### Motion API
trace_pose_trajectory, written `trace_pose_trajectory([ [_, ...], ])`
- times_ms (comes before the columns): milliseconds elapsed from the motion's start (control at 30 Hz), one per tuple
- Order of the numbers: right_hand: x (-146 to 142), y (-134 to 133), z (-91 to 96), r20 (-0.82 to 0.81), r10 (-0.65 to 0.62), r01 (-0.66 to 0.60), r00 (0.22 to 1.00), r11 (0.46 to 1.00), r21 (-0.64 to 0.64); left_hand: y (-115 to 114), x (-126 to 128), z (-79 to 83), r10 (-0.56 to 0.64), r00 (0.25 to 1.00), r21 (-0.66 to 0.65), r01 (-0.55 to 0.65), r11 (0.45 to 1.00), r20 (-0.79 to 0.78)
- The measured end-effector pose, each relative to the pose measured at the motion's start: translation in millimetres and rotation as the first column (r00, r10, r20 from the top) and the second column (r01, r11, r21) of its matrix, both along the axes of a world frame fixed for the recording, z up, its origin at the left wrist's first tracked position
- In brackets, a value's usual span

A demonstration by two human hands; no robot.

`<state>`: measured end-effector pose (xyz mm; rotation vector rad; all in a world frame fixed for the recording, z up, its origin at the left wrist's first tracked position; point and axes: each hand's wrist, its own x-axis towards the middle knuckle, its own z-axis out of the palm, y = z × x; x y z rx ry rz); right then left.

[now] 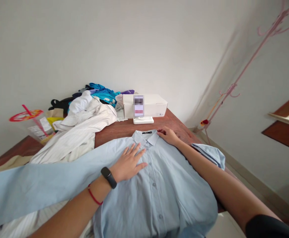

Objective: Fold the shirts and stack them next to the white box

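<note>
A light blue button-up shirt (164,185) lies front side up, its collar (153,139) toward the wall and one sleeve (47,181) stretched out to the left. My left hand (128,163) rests flat on the chest just below the collar, fingers spread. At the right side of the collar, my right hand (168,135) has its fingers bent and closed on the shirt's edge by the shoulder. The other sleeve's cuff (212,155) shows beyond my right forearm, near the table's right edge.
A brown wooden table (112,135) carries a pile of clothes (92,110), a plastic cup with a straw (37,125), a white box (154,105) and a phone (139,107) upright on a white stand (143,120). A pink coat rack (251,61) leans at the right.
</note>
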<state>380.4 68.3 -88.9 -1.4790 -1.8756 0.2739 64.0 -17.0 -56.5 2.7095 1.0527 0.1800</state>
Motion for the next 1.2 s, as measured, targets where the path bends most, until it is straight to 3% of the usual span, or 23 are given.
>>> trace_pose_trajectory([
  [200, 4.1, 4.5, -6.1, -0.017, 0.016, -0.016, 1.000, 1.000, -0.005, 1.7, -0.9, -6.3, 0.005, 1.000, 0.035, -0.006, 0.999, 0.025],
  [767, 6.0, 5.1, -6.4, -0.007, 0.017, -0.017, 1.000, 1.000, -0.011, 0.1, -1.0, 0.8, 0.010, 1.000, -0.024, -0.010, 1.000, -0.001],
  [1200, 6.6, 6.3, -7.8, -0.037, 0.009, -0.010, 0.999, 0.999, -0.034, 3.3, -2.6, -7.7, -0.006, 0.999, -0.002, 0.006, 1.000, 0.051],
])
